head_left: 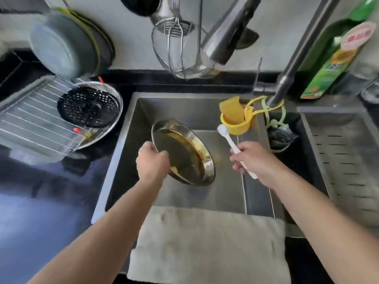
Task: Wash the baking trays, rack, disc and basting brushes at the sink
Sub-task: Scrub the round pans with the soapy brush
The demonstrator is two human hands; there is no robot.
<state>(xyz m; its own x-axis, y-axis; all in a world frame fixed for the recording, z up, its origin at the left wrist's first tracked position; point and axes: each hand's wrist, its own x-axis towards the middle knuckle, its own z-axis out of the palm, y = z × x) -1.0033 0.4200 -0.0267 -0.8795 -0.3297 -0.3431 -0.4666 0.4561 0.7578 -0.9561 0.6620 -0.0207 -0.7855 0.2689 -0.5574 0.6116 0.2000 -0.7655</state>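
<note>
Over the sink [127, 160] the round metal tray [184, 154] is tilted steeply on edge, its greasy yellow-brown inside facing right, held above the basin floor. The left hand [152, 162] grips it by the near-left rim, fingers curled over the edge. Just right of it, the right hand [254, 160] is wrapped around the handle of a white basting brush [229, 142], the brush head pointing up and away toward the back of the basin, apart from the tray.

Behind the brush head hangs a yellow holder [235, 124] with a yellow sponge [230, 107] standing in it, strapped to the faucet [287, 78]. Draped over the sink's near edge lies a pale cloth [205, 242].

Out on the dark counter [41, 201] to the left, more work waiting: a second round tray [118, 111] with a black perforated disc [88, 107] sitting in it, and a wire rack [41, 117] lying across a rectangular tray [12, 99], its right end overlapping the round tray. Behind them a pan [61, 48] leans against the wall. A wire strainer [180, 52] hangs at the back centre, and a green bottle [332, 64] stands far right.
</note>
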